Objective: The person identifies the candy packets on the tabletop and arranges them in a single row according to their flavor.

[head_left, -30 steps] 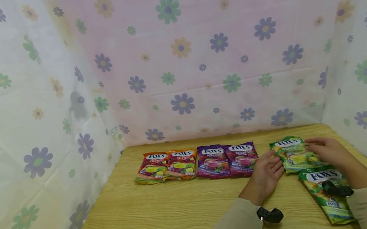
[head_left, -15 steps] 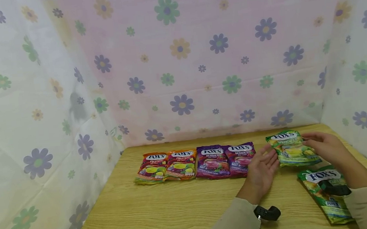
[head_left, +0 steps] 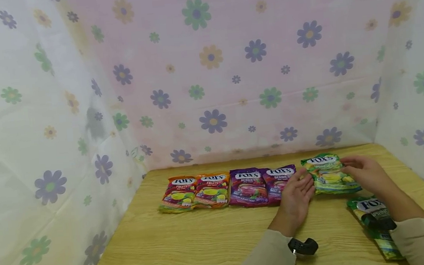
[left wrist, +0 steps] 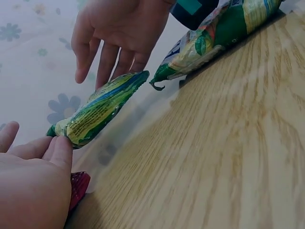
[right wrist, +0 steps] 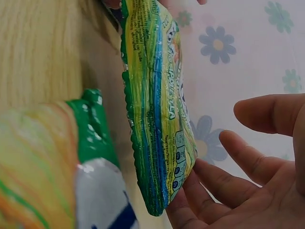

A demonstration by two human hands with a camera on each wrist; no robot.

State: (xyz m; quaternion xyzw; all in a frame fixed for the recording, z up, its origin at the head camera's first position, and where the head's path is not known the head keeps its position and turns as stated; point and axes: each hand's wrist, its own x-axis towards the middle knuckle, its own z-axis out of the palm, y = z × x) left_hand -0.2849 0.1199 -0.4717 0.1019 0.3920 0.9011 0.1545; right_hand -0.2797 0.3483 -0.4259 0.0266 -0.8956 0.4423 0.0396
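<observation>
A green FOX'S candy bag (head_left: 331,176) is held between both hands at the back right, its front facing up. My left hand (head_left: 296,196) touches its left side with extended fingertips, the thumb off the bag. On its other side my right hand (head_left: 367,178) supports it; in the right wrist view the fingers (right wrist: 224,183) lie behind the lower edge and the thumb stands apart. The left wrist view shows the bag (left wrist: 102,109) tilted, with a gap above the wood. A second green FOX'S bag (head_left: 368,208) lies nearer, partly hidden by the right wrist.
Two purple Berries bags (head_left: 248,188) lie side by side left of my left hand, which overlaps the right one. Further left are two orange-red Fruits bags (head_left: 211,191). The wooden table (head_left: 177,249) meets flowered cloth walls (head_left: 228,63). Each wrist wears a black device (head_left: 303,246).
The upper green bag has risen off the table and shifted left, towards the purple bags, with both hands moving along. The other bags have stayed in place.
</observation>
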